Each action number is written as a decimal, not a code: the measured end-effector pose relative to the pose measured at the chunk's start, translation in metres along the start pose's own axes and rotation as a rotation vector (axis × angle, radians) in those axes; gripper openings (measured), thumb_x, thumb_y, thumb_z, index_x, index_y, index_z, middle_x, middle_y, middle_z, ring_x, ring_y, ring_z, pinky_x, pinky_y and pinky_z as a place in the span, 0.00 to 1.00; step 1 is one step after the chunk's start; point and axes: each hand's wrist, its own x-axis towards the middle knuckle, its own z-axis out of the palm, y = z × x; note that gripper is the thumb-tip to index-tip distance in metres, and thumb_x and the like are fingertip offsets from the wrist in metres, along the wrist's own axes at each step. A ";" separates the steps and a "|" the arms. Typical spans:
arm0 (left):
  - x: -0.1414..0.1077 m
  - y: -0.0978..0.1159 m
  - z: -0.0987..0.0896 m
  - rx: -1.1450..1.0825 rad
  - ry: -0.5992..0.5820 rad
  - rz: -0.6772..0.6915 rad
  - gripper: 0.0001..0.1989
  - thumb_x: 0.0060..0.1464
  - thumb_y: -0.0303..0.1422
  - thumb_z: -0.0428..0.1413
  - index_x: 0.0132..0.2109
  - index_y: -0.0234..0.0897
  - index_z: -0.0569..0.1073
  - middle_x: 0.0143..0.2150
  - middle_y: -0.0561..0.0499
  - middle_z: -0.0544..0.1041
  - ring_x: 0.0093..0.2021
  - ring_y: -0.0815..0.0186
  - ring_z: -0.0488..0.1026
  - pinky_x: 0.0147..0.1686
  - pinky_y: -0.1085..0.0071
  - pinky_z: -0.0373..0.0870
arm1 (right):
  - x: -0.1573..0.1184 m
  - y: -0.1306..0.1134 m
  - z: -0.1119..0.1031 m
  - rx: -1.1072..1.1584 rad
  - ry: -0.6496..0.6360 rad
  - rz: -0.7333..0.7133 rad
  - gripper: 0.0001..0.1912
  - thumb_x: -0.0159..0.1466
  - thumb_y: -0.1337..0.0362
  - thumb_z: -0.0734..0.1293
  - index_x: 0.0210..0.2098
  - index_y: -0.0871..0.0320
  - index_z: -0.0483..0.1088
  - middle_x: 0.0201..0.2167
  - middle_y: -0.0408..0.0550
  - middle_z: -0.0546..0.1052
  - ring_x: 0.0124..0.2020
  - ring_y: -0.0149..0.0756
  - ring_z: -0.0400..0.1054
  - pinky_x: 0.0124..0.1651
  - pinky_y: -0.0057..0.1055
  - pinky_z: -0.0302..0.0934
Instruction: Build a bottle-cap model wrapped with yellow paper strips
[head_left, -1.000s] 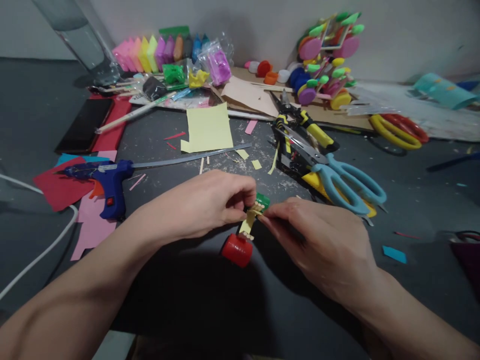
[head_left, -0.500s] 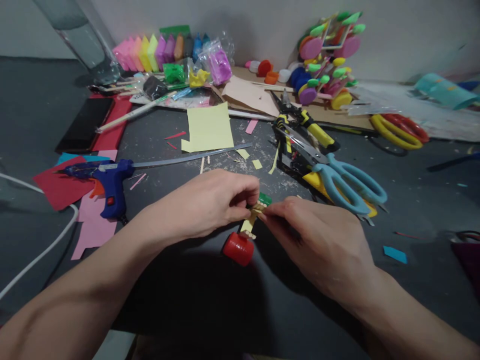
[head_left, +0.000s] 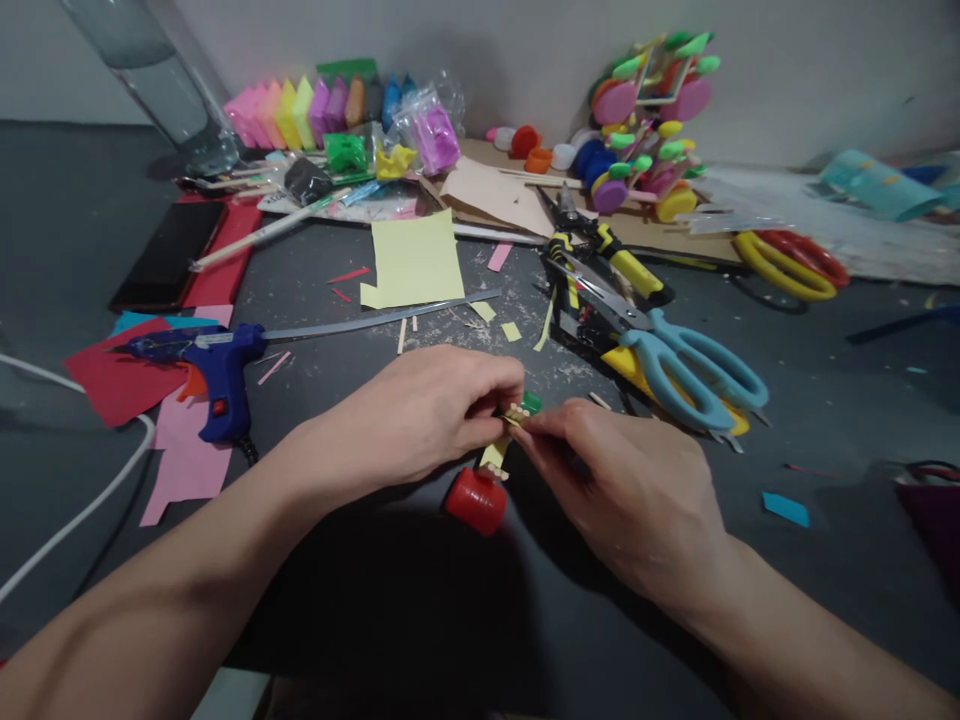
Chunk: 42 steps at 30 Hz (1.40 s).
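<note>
A small craft piece lies between my hands at the middle of the table. It has a red cylinder [head_left: 477, 502] at the near end, a green cylinder [head_left: 531, 403] at the far end, and short wooden sticks [head_left: 517, 411] between them. A yellow paper strip [head_left: 494, 456] runs along the sticks. My left hand [head_left: 427, 410] pinches the piece near its green end; its fingertips are partly hidden. From the other side, my right hand [head_left: 637, 485] pinches a thin edge of the yellow paper between thumb and forefinger.
A blue glue gun [head_left: 225, 375] lies on the left with a white cable [head_left: 90, 510]. Blue-handled scissors [head_left: 686, 375] and yellow-black pliers [head_left: 626, 265] sit at right. Yellow paper [head_left: 417, 260], coloured clay packs [head_left: 322, 108] and a colourful stick model [head_left: 652, 125] are farther back.
Both hands stay around the craft piece. The right fingertips have shifted slightly at the yellow paper's edge, and the camera view has moved a little.
</note>
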 end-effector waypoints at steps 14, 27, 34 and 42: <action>0.000 0.002 0.003 0.010 0.021 -0.019 0.07 0.57 0.25 0.55 0.32 0.38 0.67 0.27 0.60 0.67 0.28 0.72 0.62 0.29 0.72 0.53 | -0.001 0.004 0.001 -0.050 0.001 0.037 0.14 0.70 0.61 0.64 0.29 0.60 0.70 0.21 0.43 0.70 0.22 0.33 0.63 0.27 0.33 0.50; 0.000 0.003 -0.001 -0.017 -0.017 -0.041 0.05 0.61 0.28 0.55 0.34 0.39 0.72 0.29 0.60 0.72 0.30 0.72 0.65 0.30 0.72 0.56 | 0.003 0.008 -0.005 0.075 -0.039 0.148 0.13 0.70 0.59 0.64 0.32 0.60 0.71 0.23 0.43 0.72 0.22 0.31 0.65 0.27 0.30 0.52; 0.001 0.003 0.004 0.030 -0.001 -0.035 0.08 0.59 0.28 0.56 0.31 0.39 0.66 0.26 0.60 0.67 0.28 0.71 0.62 0.28 0.71 0.52 | 0.010 0.008 -0.008 0.364 -0.108 0.291 0.06 0.66 0.66 0.67 0.32 0.58 0.71 0.25 0.39 0.74 0.24 0.27 0.65 0.28 0.25 0.55; -0.001 0.002 0.009 0.055 0.067 0.016 0.10 0.58 0.26 0.55 0.30 0.38 0.63 0.27 0.60 0.65 0.28 0.72 0.60 0.28 0.72 0.52 | 0.017 0.013 -0.012 0.575 -0.136 0.382 0.07 0.66 0.65 0.67 0.31 0.57 0.72 0.24 0.38 0.74 0.24 0.26 0.64 0.27 0.25 0.56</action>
